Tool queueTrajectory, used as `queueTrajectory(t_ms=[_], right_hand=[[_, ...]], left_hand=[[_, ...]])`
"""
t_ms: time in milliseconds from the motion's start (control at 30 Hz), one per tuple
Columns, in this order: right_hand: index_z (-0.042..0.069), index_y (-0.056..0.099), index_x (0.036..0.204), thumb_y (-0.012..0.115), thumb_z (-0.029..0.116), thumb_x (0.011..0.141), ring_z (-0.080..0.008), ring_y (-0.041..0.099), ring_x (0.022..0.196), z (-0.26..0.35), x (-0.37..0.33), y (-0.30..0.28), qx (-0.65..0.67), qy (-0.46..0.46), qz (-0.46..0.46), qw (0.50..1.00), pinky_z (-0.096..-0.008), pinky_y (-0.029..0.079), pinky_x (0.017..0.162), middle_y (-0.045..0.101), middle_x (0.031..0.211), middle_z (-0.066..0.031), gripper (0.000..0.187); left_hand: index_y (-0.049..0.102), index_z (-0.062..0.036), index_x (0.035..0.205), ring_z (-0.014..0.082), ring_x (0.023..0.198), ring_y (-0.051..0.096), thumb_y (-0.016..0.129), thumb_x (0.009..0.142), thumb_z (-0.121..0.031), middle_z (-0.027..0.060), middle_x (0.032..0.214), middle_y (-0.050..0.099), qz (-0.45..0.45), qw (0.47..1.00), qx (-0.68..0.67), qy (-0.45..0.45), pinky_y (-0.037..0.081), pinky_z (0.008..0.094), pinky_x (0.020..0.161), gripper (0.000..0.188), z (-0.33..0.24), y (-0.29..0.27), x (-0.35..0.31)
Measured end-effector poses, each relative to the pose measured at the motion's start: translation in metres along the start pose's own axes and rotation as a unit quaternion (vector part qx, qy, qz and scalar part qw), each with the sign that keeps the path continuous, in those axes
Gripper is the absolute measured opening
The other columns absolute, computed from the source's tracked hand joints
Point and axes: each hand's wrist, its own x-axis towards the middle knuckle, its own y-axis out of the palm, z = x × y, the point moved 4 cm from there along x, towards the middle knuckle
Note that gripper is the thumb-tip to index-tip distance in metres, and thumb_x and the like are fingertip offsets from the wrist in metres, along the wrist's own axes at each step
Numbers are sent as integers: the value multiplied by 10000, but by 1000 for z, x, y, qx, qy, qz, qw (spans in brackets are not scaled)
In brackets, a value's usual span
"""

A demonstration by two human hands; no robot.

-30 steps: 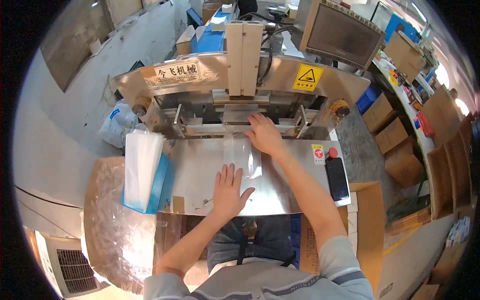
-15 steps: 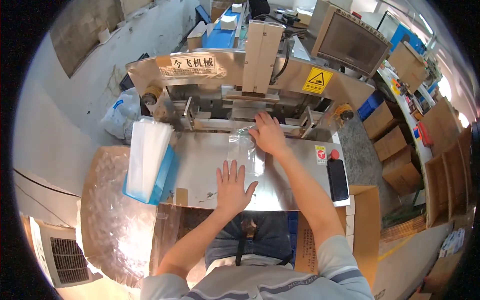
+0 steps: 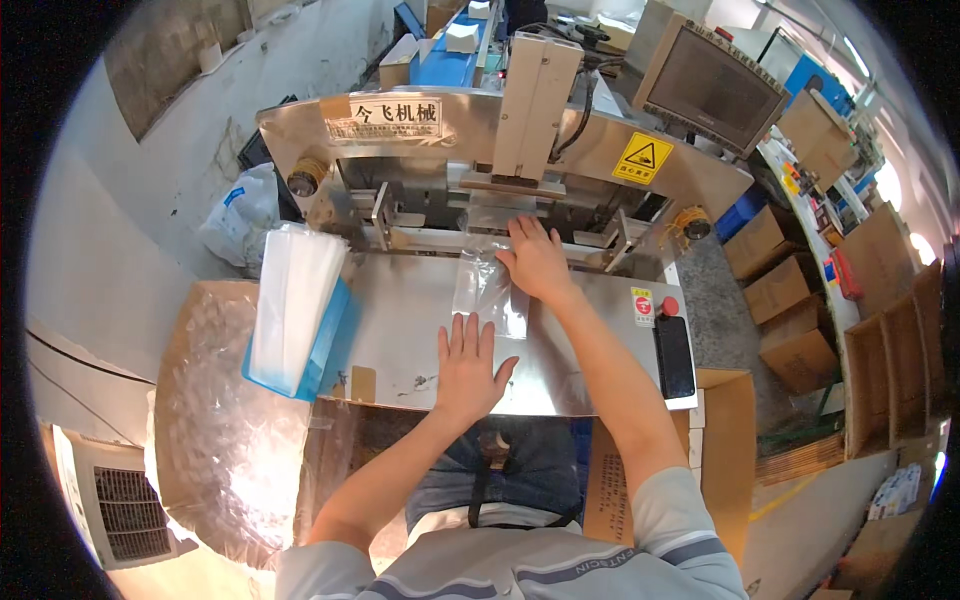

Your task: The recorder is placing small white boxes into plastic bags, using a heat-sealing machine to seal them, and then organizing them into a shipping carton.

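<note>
A clear plastic bag (image 3: pixel 482 290) lies lengthwise on the steel worktop (image 3: pixel 400 345), with its far end reaching under the metal head of a machine (image 3: pixel 533 110). My right hand (image 3: pixel 538 262) rests palm down over the bag's far right part, fingers stretched toward the machine's opening. Close to the bag's near end, my left hand (image 3: pixel 470 365) lies flat with its fingers spread, the tips touching or almost touching the plastic. Neither hand grips anything. What lies under the right palm is hidden.
To the left, a blue bin (image 3: pixel 335 325) holds a stack of white translucent bags (image 3: pixel 290 300). Beyond it sits a carton (image 3: pixel 180 350) lined with clear plastic. A black phone (image 3: pixel 674 355) and a red button (image 3: pixel 669 306) are at the worktop's right edge. Metal brackets (image 3: pixel 382 215) flank the machine's opening.
The view has shifted slightly. The plastic bag looks smoother and flatter near the right hand. Both hands stay in nearly the same places.
</note>
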Motion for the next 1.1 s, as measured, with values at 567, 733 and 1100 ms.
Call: queueTrajectory(t_ms=[567, 733, 1100], right_hand=[[12, 498, 1416, 628, 358, 955, -349, 393, 1437, 1, 3, -4, 8, 8, 6, 1000, -601, 347, 1125, 464, 1509, -196, 591], [16, 501, 1415, 623, 356, 959, -348, 392, 1438, -1, 5, -4, 8, 10, 5, 1000, -599, 348, 1124, 462, 1512, -192, 582], [25, 521, 1395, 632, 336, 950, -345, 407, 1427, -2, 5, -2, 17, 7, -3, 1000, -599, 361, 1112, 474, 1504, -181, 554]], left_hand=[[565, 18, 1314, 464, 1391, 383, 665, 917, -389, 256, 1423, 502, 6, 1000, -8, 11, 239, 624, 1159, 578, -3, -5, 1], [569, 15, 1310, 456, 1393, 385, 669, 915, -383, 251, 1425, 503, 8, 1000, -6, 7, 241, 619, 1162, 569, -3, -4, 2], [579, 15, 1310, 454, 1400, 379, 666, 916, -384, 252, 1428, 502, 8, 1000, -11, 5, 242, 625, 1159, 568, -1, -4, 2]])
